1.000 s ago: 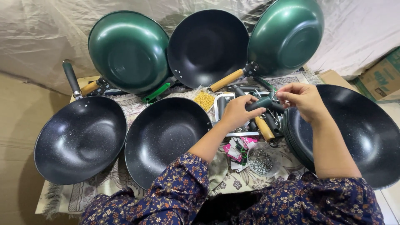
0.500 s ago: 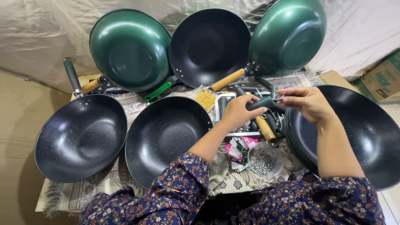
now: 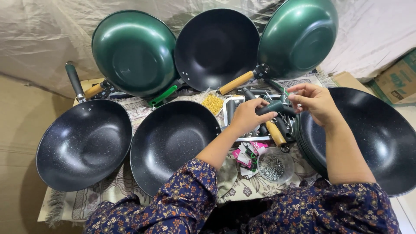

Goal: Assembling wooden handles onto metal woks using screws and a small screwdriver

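A: Head view, quick. Left hand (image 3: pixel 248 116) is wrapped around a dark grey pan handle (image 3: pixel 272 106), fingers closed on it, holding it level above the table.

B: And the right?

A: Right hand (image 3: pixel 315 100) has thumb and fingertips pinched together at the far end of that handle, by its metal fitting. Something small may be in the pinch, too tiny to tell. Looks like the left steadies the handle so the right can work its end.

B: Where's the handle relative to everything else?

A: Mid-air over a heap of loose handles (image 3: pixel 260 97), just left of the big black speckled wok (image 3: pixel 368 138) by the right forearm.

B: Other stuff?

A: Round clear dish of small metal screws (image 3: pixel 272 165) right under the hands, probably kept close for reach. Pink and green tags (image 3: pixel 248 154) beside it. Small bag of yellow bits (image 3: pixel 212 103) behind. Two more black speckled woks (image 3: pixel 84 143) (image 3: pixel 173 143) lie flat on a patterned cloth (image 3: pixel 108 190). Three woks lean upright against the backdrop: green (image 3: pixel 134 52), black (image 3: pixel 216 47), green (image 3: pixel 299 37), seemingly propped to save table space. Cardboard box (image 3: pixel 398 82) at far right.
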